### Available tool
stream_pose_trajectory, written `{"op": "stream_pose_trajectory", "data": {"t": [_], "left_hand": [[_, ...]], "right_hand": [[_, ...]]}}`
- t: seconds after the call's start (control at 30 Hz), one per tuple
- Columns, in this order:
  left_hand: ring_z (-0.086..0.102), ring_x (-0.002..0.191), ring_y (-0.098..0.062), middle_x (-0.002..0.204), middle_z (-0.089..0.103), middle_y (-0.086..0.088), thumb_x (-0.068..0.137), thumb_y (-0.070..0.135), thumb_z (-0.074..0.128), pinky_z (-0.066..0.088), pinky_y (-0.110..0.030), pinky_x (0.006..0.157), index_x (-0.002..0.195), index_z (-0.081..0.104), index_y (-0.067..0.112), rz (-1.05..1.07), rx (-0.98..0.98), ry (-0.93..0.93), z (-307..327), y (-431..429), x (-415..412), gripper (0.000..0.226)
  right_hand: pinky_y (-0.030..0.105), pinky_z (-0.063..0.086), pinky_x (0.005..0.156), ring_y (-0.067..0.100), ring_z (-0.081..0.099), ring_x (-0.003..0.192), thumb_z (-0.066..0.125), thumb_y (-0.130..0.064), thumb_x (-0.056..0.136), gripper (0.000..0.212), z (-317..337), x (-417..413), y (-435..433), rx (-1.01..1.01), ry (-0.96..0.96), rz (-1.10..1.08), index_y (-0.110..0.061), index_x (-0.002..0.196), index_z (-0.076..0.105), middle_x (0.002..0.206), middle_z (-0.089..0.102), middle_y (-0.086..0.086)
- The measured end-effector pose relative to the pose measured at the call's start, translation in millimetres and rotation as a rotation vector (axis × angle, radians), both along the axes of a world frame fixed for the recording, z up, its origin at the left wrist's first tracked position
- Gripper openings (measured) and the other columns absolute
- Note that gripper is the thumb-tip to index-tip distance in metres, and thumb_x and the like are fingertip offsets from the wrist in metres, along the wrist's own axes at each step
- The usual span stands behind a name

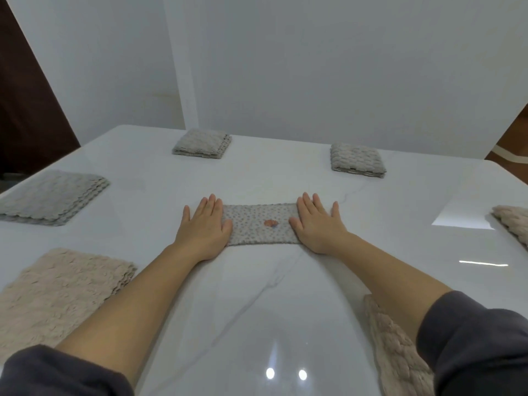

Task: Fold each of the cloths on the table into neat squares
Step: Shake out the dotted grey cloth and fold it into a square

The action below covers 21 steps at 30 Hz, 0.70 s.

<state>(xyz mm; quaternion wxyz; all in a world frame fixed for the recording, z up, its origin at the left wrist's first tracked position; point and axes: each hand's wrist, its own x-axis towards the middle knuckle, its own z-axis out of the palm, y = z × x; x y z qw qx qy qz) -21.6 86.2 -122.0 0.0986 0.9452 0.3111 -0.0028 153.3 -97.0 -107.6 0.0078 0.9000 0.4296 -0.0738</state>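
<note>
A grey speckled cloth (258,224) with a small orange mark lies folded into a long strip at the middle of the white table (257,295). My left hand (203,227) presses flat on its left end, fingers straight. My right hand (318,224) presses flat on its right end in the same way. Two small folded grey squares sit at the back, one at the left (202,144) and one at the right (357,160). A larger grey cloth (51,197) lies at the far left and a beige one (60,292) at the near left.
A beige knitted cloth (400,350) lies at the near right, partly under my right sleeve. Another beige cloth (514,224) shows at the right edge. White walls stand behind the table. Bare glossy tabletop stretches between my arms.
</note>
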Motion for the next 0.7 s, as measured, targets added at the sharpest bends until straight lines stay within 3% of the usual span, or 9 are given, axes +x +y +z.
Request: {"op": "stream_pose_trajectory", "data": {"t": [0.1, 0.17, 0.23, 0.3, 0.4, 0.47, 0.53, 0.57, 0.7], "left_hand": [[0.02, 0.146, -0.021, 0.159, 0.022, -0.005, 0.101, 0.049, 0.023, 0.017, -0.048, 0.115, 0.153, 0.018, 0.013, 0.007, 0.069, -0.069, 6, 9, -2, 0.064], [0.04, 0.128, -0.026, 0.141, 0.043, -0.007, 0.1, 0.048, 0.03, 0.032, -0.045, 0.1, 0.142, 0.037, 0.015, 0.008, 0.205, -0.092, 14, 15, -1, 0.054], [0.046, 0.116, -0.025, 0.127, 0.05, -0.006, 0.099, 0.045, 0.039, 0.036, -0.041, 0.093, 0.127, 0.051, 0.017, 0.01, 0.23, -0.053, 23, 19, 4, 0.042], [0.053, 0.106, -0.024, 0.115, 0.058, -0.004, 0.095, 0.044, 0.052, 0.041, -0.036, 0.084, 0.112, 0.056, 0.017, 0.081, 0.089, -0.055, 32, 22, 9, 0.032], [0.053, 0.073, -0.022, 0.083, 0.058, -0.008, 0.084, 0.035, 0.071, 0.038, -0.029, 0.057, 0.074, 0.052, 0.011, 0.287, -0.25, -0.129, 45, 32, 13, 0.033], [0.056, 0.069, -0.023, 0.079, 0.058, -0.011, 0.082, 0.027, 0.076, 0.045, -0.029, 0.057, 0.078, 0.054, 0.006, 0.41, -0.53, -0.227, 48, 41, 13, 0.031], [0.064, 0.085, -0.026, 0.096, 0.065, -0.014, 0.084, 0.021, 0.073, 0.055, -0.036, 0.074, 0.1, 0.058, 0.002, 0.494, -0.806, -0.345, 51, 46, 10, 0.029], [0.065, 0.087, -0.025, 0.101, 0.066, -0.014, 0.086, 0.018, 0.071, 0.056, -0.036, 0.074, 0.106, 0.058, 0.003, 0.514, -0.88, -0.382, 53, 48, 8, 0.028], [0.062, 0.069, -0.019, 0.09, 0.066, -0.011, 0.087, 0.012, 0.07, 0.053, -0.027, 0.056, 0.098, 0.06, 0.006, 0.513, -0.879, -0.472, 68, 48, 2, 0.016]], "right_hand": [[0.055, -0.006, 0.118, 0.023, -0.013, 0.15, 0.012, -0.041, 0.105, 0.063, 11, -9, 2, 0.03, -0.018, 0.027, -0.008, 0.155, -0.003, 0.163, -0.012, 0.006], [0.054, -0.006, 0.119, 0.022, -0.013, 0.15, 0.014, -0.041, 0.105, 0.063, 17, -23, 9, 0.055, -0.03, 0.099, -0.008, 0.155, -0.003, 0.163, -0.011, 0.006], [0.053, -0.007, 0.119, 0.021, -0.013, 0.15, 0.014, -0.043, 0.104, 0.064, 14, -36, 17, 0.053, -0.016, 0.158, -0.009, 0.156, -0.002, 0.163, -0.011, 0.005], [0.052, -0.009, 0.119, 0.021, -0.013, 0.15, 0.013, -0.043, 0.105, 0.063, 7, -41, 24, 0.054, 0.019, 0.176, -0.01, 0.156, -0.002, 0.164, -0.011, 0.004], [0.052, -0.009, 0.118, 0.021, -0.014, 0.149, 0.012, -0.044, 0.104, 0.063, 0, -38, 26, 0.064, 0.082, 0.161, -0.012, 0.156, -0.003, 0.163, -0.012, 0.003], [0.052, -0.009, 0.119, 0.021, -0.015, 0.149, 0.012, -0.045, 0.104, 0.063, -3, -37, 26, 0.071, 0.089, 0.164, -0.013, 0.156, -0.004, 0.163, -0.012, 0.002], [0.053, -0.009, 0.119, 0.022, -0.015, 0.149, 0.012, -0.046, 0.104, 0.063, -4, -40, 28, 0.071, 0.076, 0.172, -0.014, 0.156, -0.004, 0.163, -0.013, 0.002], [0.053, -0.009, 0.118, 0.022, -0.015, 0.149, 0.012, -0.046, 0.104, 0.064, -4, -43, 30, 0.067, 0.071, 0.172, -0.014, 0.156, -0.004, 0.163, -0.013, 0.002], [0.056, -0.008, 0.118, 0.024, -0.014, 0.149, 0.013, -0.045, 0.103, 0.064, -7, -58, 44, 0.066, 0.097, 0.143, -0.013, 0.156, -0.002, 0.163, -0.011, 0.003]]}}
